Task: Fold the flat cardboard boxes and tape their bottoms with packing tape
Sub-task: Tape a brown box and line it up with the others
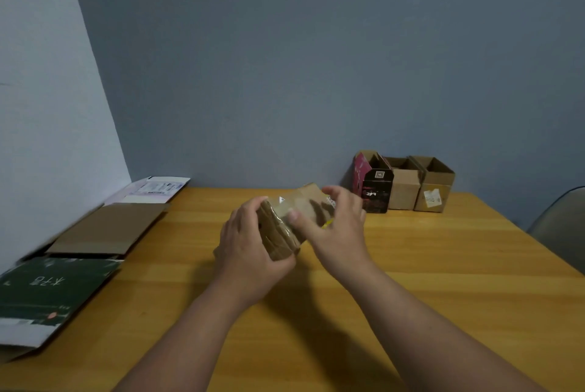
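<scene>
- Right now both hands hold a small brown cardboard box (294,224) up over the middle of the yellowish wooden table (411,281), tipped so one taped end faces the camera.
- Left hand (250,246) — fingers curled round the box's near-left end, gripping it from the side and below.
- Right hand (338,227) — wrapped over the box's right side, its thumb pressed flat on the glossy clear packing tape (278,227) that runs across the closed flaps. A small yellow bit shows under this hand; I cannot tell what it is.
- Folded boxes stand in a row at the far right of the table, against the blue-grey wall (316,59): a pink-and-black printed carton (373,182), then a plain brown open box (403,184), then a brown open box with a white label (433,186). All three stand upright with their tops open, each touching or just beside the next.
- Flat boxes lie along the left edge: a dark green printed flat carton (47,290) nearest, a plain brown flat cardboard sheet (107,230) behind it, a white-and-lilac printed flat carton (155,190) farthest.
- At the right edge, part of a grey chair back (560,227) shows.
</scene>
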